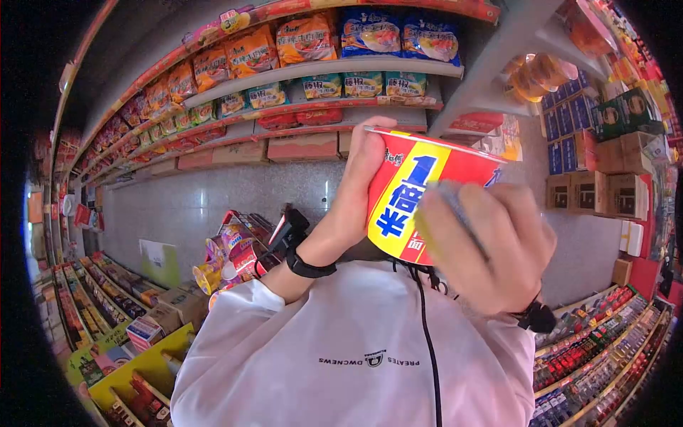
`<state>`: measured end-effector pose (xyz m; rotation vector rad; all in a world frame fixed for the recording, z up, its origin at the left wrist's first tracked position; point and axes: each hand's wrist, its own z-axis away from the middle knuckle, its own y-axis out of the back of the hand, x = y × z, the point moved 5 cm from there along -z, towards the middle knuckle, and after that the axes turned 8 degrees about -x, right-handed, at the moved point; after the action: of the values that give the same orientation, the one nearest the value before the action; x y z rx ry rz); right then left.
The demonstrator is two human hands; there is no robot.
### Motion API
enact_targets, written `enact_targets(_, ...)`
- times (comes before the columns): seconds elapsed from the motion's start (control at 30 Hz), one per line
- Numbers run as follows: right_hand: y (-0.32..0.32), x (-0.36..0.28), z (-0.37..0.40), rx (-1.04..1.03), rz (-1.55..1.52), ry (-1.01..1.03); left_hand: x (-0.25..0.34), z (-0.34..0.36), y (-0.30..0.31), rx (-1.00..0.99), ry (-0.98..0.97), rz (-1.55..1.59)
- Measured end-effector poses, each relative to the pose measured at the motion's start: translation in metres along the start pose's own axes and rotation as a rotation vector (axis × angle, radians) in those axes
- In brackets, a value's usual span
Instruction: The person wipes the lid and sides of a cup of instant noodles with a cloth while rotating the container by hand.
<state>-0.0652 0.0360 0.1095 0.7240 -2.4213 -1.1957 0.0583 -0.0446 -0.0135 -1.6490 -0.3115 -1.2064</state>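
The person holds a noodle bowl (420, 196) with both hands, in the air in front of the chest and above the white sweatshirt (356, 341). Nothing carries the bowl except the 2 hands. It is red and yellow with large blue characters, and it is tilted, so that its lidded top points up and to the far side.

The left hand (359, 178) is closed on the left side of the bowl, near the rim. Its thumb lies on the front wall, and the other fingers go behind the bowl, where they are hidden. The right hand (491, 245) is nearer to the camera and a little blurred. Its fingers are curled over the right and lower part of the bowl and cover some of the print. Each wrist has a black band: the left band (307, 267) and the right band (537, 318). A black cord (425, 320) hangs down the middle of the sweatshirt.

Beyond the hands there is a grey tiled floor (192, 203). At its far edge stand long shelves (370, 67) filled with noodle packets (306, 39) in orange, blue and green. To the left of the left forearm, a basket (238, 245) holds coloured snack packs. At the right edge of the aisle are stacked cardboard boxes (597, 188).
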Motion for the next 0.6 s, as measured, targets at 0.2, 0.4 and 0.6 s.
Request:
enact_targets(0.2,0.0,0.001,-0.014,-0.096,-0.048,-0.037,-0.008,-0.001,0.001,0.06,0.036,0.05)
enact_targets(0.4,-0.015,-0.032,-0.007,-0.198,0.053,0.16,-0.006,-0.005,0.011,0.082,0.026,0.147)
enact_targets(0.6,-0.013,-0.035,0.006,-0.125,0.023,0.199,-0.003,-0.006,0.018,0.05,0.011,0.224)
